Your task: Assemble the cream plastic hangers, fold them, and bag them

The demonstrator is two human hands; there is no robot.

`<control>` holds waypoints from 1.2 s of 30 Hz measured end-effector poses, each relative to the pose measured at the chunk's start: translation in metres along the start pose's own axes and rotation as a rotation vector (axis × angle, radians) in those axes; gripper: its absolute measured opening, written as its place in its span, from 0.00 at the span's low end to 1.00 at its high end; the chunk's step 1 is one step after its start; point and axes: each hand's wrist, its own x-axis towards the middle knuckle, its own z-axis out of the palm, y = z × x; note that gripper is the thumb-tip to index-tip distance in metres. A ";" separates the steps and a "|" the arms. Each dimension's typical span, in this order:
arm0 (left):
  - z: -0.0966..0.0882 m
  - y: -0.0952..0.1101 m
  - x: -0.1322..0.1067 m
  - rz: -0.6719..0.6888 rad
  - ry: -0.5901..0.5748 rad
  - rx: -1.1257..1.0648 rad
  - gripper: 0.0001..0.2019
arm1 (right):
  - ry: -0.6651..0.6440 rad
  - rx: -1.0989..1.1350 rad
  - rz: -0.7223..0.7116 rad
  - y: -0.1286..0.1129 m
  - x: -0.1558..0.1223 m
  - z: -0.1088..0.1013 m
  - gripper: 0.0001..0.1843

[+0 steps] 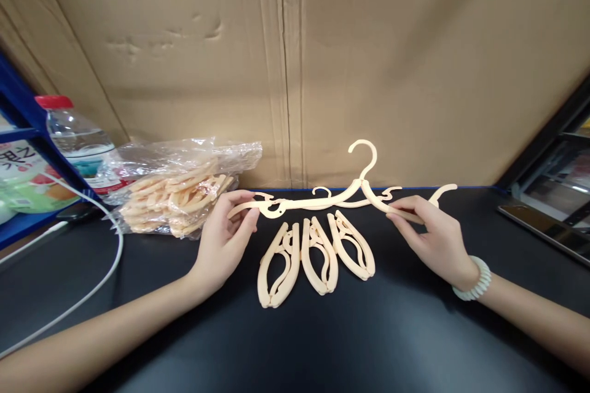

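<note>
A cream plastic folding clothes hanger [346,192] is spread out in the air between my hands, its hook pointing up. My left hand [223,244] pinches the tip of its left arm between thumb and fingers. The end of the right arm is gripped by my right hand [432,234], which wears a pale beaded bracelet [474,279] at the wrist. Below it on the table lie three folded hangers, a left one [286,279], a middle one [308,258] and a right one [367,261]. Behind the held hanger another unfolded hanger [354,203] lies, partly hidden.
A clear plastic bag [184,153] of folded hangers lies at the left, beside a red-capped bottle [76,132] and a blue shelf [18,89]. A white cable [99,279] curves over the black table [295,356]. Cardboard [415,43] stands behind; a phone-like device [546,233] lies right.
</note>
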 end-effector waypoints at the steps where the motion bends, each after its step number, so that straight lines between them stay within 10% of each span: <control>1: 0.001 0.002 -0.001 -0.019 0.039 -0.054 0.12 | -0.008 0.000 -0.009 0.000 0.000 0.000 0.00; 8: 0.007 0.008 -0.012 0.127 0.163 -0.123 0.19 | -0.061 0.005 -0.069 -0.012 -0.003 0.001 0.02; 23: 0.001 0.014 -0.023 0.392 -0.292 0.070 0.47 | -0.065 0.082 -0.189 -0.045 -0.006 -0.001 0.07; 36: 0.004 0.012 -0.018 0.448 -0.425 0.129 0.19 | -0.161 0.051 -0.235 -0.038 -0.010 0.001 0.20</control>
